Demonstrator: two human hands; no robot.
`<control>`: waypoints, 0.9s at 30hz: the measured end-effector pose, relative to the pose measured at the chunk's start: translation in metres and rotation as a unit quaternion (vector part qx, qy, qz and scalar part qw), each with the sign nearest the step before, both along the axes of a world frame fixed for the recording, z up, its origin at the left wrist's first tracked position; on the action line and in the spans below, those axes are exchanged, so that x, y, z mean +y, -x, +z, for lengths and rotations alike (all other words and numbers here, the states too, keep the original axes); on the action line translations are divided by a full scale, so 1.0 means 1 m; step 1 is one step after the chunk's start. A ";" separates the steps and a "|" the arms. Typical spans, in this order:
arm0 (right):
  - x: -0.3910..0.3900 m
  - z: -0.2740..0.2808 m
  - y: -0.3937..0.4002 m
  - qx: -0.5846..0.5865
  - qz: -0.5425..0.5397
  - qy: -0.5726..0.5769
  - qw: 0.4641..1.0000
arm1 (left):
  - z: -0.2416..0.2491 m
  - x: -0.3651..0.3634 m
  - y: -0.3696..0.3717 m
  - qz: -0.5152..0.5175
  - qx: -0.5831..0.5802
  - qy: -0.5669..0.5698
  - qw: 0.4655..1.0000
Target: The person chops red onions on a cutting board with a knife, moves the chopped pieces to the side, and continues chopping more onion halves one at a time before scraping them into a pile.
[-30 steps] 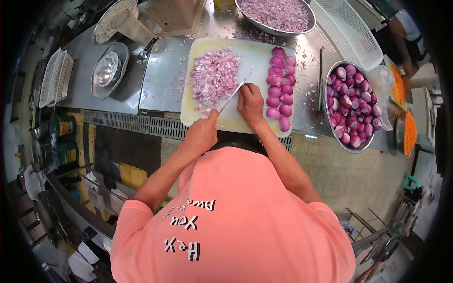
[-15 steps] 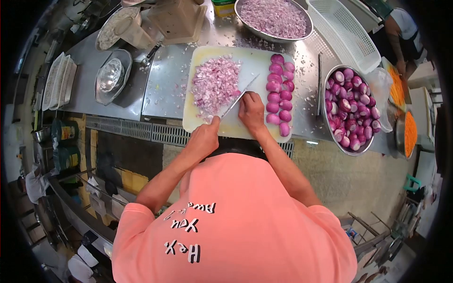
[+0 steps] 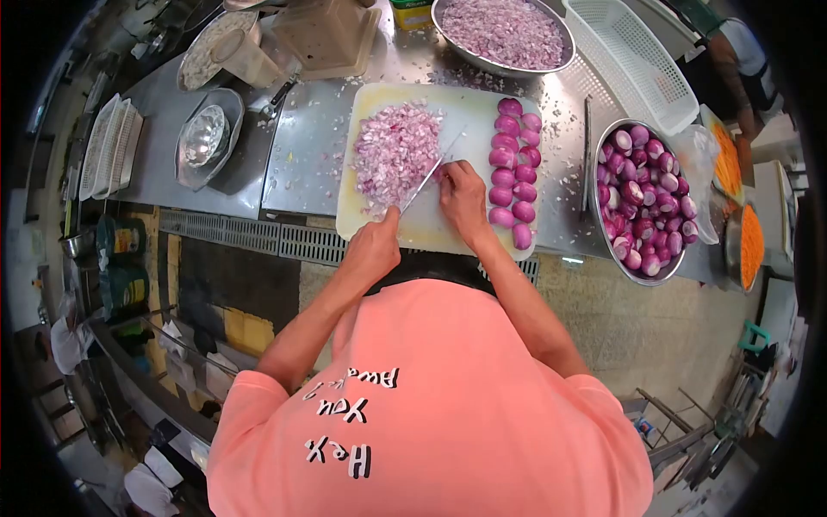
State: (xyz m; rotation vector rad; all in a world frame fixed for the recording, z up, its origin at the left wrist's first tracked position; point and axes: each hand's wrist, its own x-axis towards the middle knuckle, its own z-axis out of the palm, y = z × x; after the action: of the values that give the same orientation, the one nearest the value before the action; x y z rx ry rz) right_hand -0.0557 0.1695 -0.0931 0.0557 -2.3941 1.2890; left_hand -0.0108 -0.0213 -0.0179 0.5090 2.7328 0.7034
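Observation:
My left hand (image 3: 373, 246) is closed round the handle end of a knife (image 3: 421, 186), whose blade slants up and away across the white cutting board (image 3: 422, 231). Close beside the blade, my right hand (image 3: 463, 203) has its fingers curled down on the board over a piece of red onion (image 3: 441, 173), mostly hidden by the fingers. A heap of chopped red onion (image 3: 396, 153) covers the board's left part. Along its right side lie peeled red onion halves (image 3: 502, 178) in two rows, right of my right hand.
A steel bowl of whole peeled onions (image 3: 642, 202) stands right of the board; a bowl of chopped onion (image 3: 504, 34) is behind it. A white plastic basket (image 3: 633, 65) lies at back right. Shredded orange food (image 3: 751, 246) and another person's arm (image 3: 739, 90) are far right.
The knife blade has swung slightly left and its tip now appears blurred. My right hand has shifted only a little, and the whole view has moved slightly.

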 end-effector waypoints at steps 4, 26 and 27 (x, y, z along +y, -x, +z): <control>0.003 0.004 0.004 -0.012 0.015 -0.012 1.000 | 0.006 0.000 0.002 -0.014 0.038 -0.037 0.998; 0.004 -0.007 0.009 0.019 -0.009 0.033 0.999 | 0.008 0.002 -0.002 -0.014 0.030 -0.015 0.999; 0.004 -0.007 0.009 0.019 -0.009 0.032 0.999 | 0.015 0.003 -0.003 0.002 0.025 -0.020 0.999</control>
State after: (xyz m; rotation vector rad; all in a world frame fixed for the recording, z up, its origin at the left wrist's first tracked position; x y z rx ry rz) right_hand -0.0644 0.1739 -0.1003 0.0402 -2.3138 1.3444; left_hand -0.0073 -0.0181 -0.0030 0.5359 2.7721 0.7576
